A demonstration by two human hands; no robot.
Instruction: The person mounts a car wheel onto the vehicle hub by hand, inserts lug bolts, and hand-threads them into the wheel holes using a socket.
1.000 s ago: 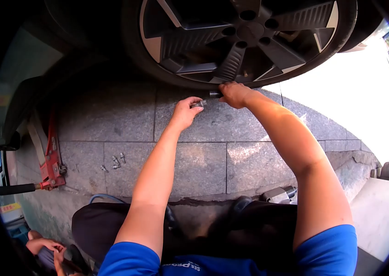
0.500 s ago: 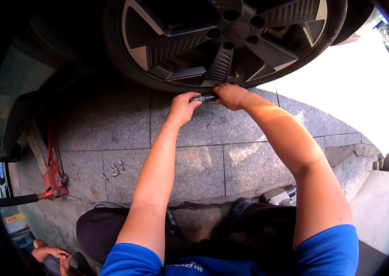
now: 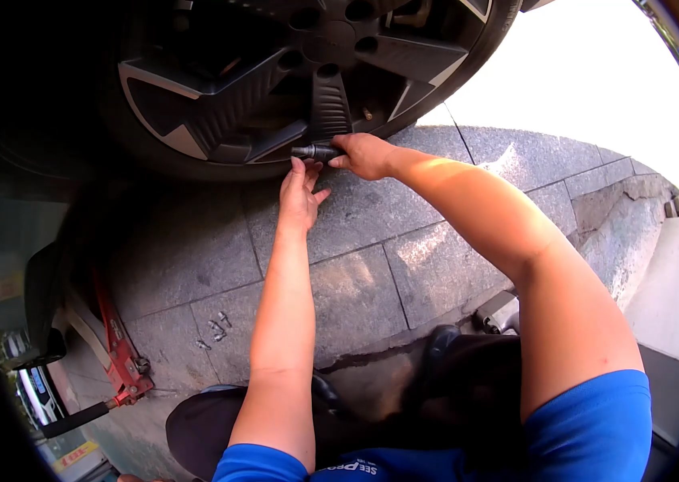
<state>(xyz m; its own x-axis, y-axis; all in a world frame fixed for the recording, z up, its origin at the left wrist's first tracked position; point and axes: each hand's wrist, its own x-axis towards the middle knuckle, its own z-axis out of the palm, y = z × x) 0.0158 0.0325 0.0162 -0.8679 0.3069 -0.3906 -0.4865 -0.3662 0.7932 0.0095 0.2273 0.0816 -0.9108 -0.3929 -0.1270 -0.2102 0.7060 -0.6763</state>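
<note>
No bolt shows in the dark holes [image 3: 328, 71] of the wheel [image 3: 330, 42], upper centre; loose bolts [image 3: 217, 328] lie on the paving [image 3: 347, 297], lower left. The right hand [image 3: 365, 155] grips a dark socket [image 3: 323, 152], apparently with a bolt [image 3: 301, 152] in its end. The left hand [image 3: 298, 202] spreads just below; contact is unclear.

Wheel [image 3: 329, 42] — black and silver; jack [image 3: 126, 371] — red.

This is an outdoor car-repair spot: a car wheel [image 3: 329, 42] fills the top of the frame, stone paving [image 3: 347, 281] spans the middle, and a red jack [image 3: 126, 369] stands lower left near loose bolts [image 3: 217, 329].
</note>
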